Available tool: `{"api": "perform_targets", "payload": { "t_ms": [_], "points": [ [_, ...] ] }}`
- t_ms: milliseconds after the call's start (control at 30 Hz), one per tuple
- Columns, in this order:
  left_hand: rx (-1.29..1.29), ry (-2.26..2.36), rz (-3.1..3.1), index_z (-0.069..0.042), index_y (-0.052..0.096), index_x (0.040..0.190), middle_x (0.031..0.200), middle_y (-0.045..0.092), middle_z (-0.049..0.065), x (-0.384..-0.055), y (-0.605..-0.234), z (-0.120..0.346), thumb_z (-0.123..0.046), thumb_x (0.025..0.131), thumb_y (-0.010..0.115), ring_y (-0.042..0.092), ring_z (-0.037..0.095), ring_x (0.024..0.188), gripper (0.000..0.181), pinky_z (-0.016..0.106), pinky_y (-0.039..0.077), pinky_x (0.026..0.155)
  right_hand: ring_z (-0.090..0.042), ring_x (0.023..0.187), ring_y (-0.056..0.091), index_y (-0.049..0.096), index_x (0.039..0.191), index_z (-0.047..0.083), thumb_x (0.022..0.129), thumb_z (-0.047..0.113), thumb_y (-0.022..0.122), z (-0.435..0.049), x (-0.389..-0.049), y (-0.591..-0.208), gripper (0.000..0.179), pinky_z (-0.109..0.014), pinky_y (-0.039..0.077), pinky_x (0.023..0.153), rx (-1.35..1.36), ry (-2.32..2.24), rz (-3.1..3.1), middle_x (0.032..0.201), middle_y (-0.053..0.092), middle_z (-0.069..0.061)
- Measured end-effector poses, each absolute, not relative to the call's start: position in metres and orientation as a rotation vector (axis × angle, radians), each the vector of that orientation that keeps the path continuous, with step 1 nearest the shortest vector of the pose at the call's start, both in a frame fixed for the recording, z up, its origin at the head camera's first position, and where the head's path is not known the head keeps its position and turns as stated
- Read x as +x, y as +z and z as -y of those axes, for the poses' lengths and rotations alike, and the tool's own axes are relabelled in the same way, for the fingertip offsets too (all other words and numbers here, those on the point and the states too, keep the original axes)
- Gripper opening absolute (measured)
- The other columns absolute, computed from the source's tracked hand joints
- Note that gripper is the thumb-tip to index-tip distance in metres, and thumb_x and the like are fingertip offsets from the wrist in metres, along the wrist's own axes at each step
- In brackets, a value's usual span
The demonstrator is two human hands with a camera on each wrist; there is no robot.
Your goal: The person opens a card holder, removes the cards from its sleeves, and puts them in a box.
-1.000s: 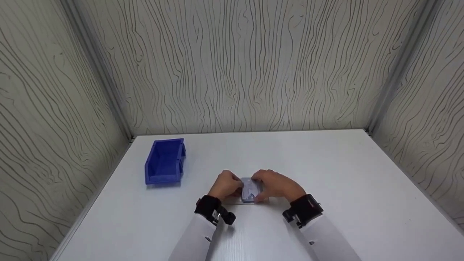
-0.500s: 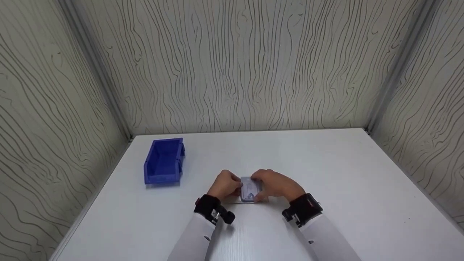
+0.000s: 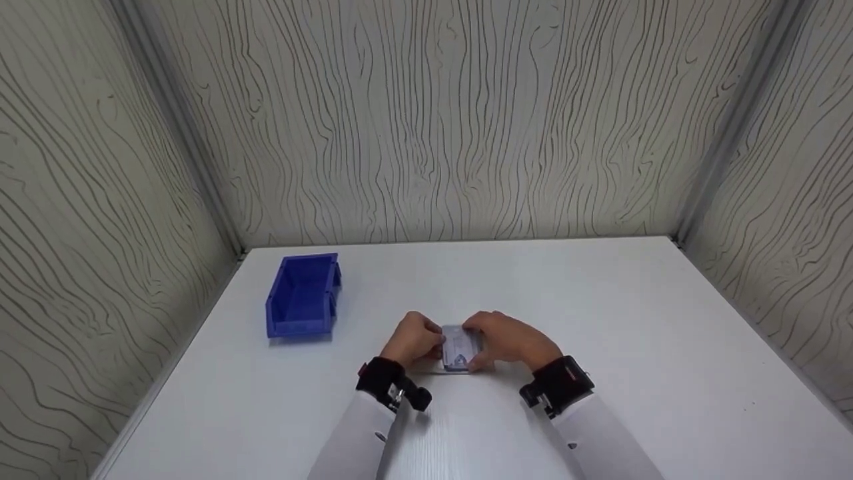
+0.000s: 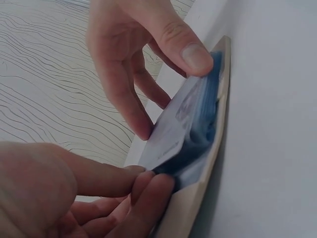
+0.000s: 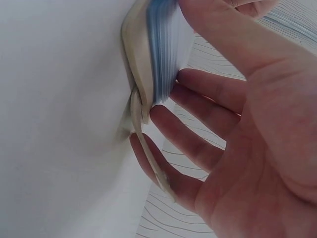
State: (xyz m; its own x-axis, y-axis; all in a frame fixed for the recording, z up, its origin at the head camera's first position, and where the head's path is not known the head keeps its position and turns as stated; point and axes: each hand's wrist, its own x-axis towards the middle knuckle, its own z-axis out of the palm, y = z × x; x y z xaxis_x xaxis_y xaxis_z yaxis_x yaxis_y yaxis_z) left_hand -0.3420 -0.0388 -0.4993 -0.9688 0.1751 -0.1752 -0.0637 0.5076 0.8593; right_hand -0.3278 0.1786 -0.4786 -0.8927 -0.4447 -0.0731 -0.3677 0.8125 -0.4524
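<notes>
A card holder (image 3: 458, 348) lies opened on the white table, between both hands. Its beige cover (image 4: 226, 62) lies under a thick stack of bluish clear sleeves (image 5: 163, 54), and a printed card shows in the top one. My left hand (image 3: 412, 340) pinches the left edge of the sleeves between thumb and fingers. Across the stack, my right hand (image 3: 510, 339) grips its two ends, thumb on the near end and fingers at the far end. A narrow closing strap (image 5: 147, 153) sticks out of the cover beside the right hand's fingers.
A blue plastic bin (image 3: 303, 297) stands to the left on the white table (image 3: 600, 293). Wood-grain panels (image 3: 426, 120) enclose the table at the back and on both sides. Black camera straps (image 3: 563, 385) circle both wrists.
</notes>
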Motion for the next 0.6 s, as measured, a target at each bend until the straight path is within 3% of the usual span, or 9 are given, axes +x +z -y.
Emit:
{"api": "perform_targets", "payload": {
  "t_ms": [267, 600],
  "points": [
    [0.038, 1.477, -2.485, 0.005, 0.078, 0.109, 0.091, 0.078, 0.01, -0.3406, -0.4969, 0.0431, -0.001, 0.093, 0.07, 0.07, 0.011, 0.07, 0.019, 0.022, 0.059, 0.065, -0.026, 0.127, 0.063, 0.066, 0.143, 0.002, 0.078, 0.023, 0.099, -0.1799, -0.33, -0.4815, 0.076, -0.053, 0.052, 0.116, -0.64, -0.676, -2.809, 0.143, 0.07, -0.013],
    [0.023, 1.517, -2.439, 0.005, 0.074, 0.112, 0.087, 0.077, 0.01, -0.339, -0.4991, 0.0374, -0.008, 0.097, 0.078, 0.072, 0.01, 0.064, 0.02, 0.023, 0.061, 0.062, -0.027, 0.129, 0.062, 0.064, 0.145, 0.003, 0.081, 0.025, 0.098, -0.1796, -0.3316, -0.4832, 0.076, -0.053, 0.051, 0.118, -0.624, -0.662, -2.8, 0.145, 0.068, -0.013]
  ]
}}
